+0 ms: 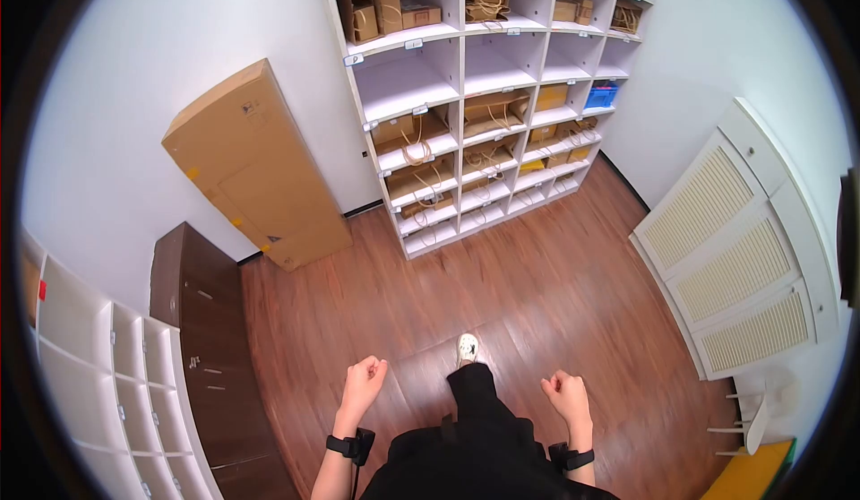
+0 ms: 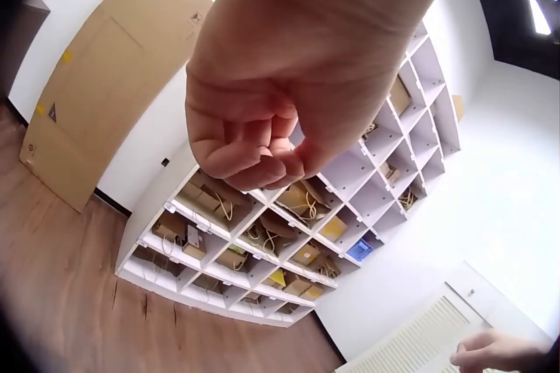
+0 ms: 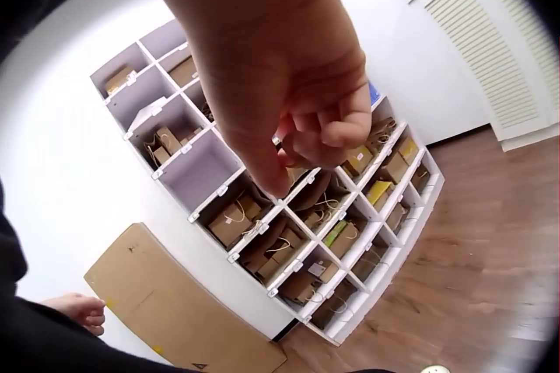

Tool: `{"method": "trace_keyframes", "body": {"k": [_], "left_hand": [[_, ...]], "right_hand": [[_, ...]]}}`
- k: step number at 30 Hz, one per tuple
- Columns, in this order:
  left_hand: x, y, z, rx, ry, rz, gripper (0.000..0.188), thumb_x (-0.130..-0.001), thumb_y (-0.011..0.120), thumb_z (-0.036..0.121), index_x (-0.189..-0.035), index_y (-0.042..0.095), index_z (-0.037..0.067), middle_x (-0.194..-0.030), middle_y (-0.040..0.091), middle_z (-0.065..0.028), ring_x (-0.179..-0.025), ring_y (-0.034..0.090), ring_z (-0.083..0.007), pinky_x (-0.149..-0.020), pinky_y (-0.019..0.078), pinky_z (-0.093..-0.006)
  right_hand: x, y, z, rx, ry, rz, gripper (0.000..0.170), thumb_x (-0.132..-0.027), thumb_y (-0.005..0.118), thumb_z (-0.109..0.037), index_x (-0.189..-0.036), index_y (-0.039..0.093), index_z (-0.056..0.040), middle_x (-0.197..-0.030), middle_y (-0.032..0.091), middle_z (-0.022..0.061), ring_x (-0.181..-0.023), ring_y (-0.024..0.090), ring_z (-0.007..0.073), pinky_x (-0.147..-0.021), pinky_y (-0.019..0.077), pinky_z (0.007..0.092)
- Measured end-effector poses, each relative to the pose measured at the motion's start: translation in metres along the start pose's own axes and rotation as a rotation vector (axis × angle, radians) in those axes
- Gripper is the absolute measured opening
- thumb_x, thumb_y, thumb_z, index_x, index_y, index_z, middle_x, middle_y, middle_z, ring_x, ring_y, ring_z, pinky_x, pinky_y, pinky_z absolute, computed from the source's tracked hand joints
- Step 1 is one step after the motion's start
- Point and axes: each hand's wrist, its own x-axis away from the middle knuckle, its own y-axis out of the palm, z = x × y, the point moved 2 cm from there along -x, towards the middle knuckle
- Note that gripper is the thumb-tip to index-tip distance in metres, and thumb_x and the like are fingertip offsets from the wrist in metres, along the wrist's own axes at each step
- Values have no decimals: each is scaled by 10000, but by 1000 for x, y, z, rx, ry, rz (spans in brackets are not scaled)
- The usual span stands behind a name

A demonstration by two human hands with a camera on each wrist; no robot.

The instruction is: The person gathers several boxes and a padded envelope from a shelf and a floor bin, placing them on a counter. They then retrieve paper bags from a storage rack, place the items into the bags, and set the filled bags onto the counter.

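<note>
My left hand (image 1: 365, 382) is held out in front of the body at the left, its fingers loosely curled with nothing in them. In the left wrist view, the fingers (image 2: 254, 163) bend in toward the palm. At the right, my right hand (image 1: 568, 394) is likewise loosely curled and holds nothing; its thumb (image 3: 262, 167) points down in the right wrist view. Both hands are over the floor, apart from any object. Ahead stands a white cubby shelf (image 1: 461, 61) with brown cardboard boxes (image 1: 421, 18), corded paper bags (image 1: 488, 0) and a blue bin (image 1: 601, 95).
A large flat carton (image 1: 260, 168) leans on the left wall beside a dark brown cabinet (image 1: 215, 357) and a white shelf unit (image 1: 98, 357). White louvred doors (image 1: 735, 240) stand at the right. A foot in a white shoe (image 1: 468, 348) is on the wooden floor (image 1: 520, 267).
</note>
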Motion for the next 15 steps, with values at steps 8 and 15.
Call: {"method": "trace_keyframes", "body": {"k": [8, 15], "left_hand": [[-191, 38, 15, 142, -91, 53, 184, -775, 537, 144, -659, 480, 14, -521, 463, -4, -488, 417, -55, -452, 350, -223], [-336, 72, 36, 311, -61, -7, 114, -776, 538, 124, -750, 486, 27, -615, 512, 9, -560, 485, -60, -511, 383, -191]], "right_hand": [[-234, 14, -41, 87, -214, -133, 262, -701, 571, -228, -579, 475, -17, -537, 514, 171, -545, 530, 342, -507, 423, 395], [-354, 33, -102, 86, -370, -232, 197, -724, 535, -191, -639, 480, -23, -561, 529, 159, -562, 534, 337, -510, 423, 410]]}}
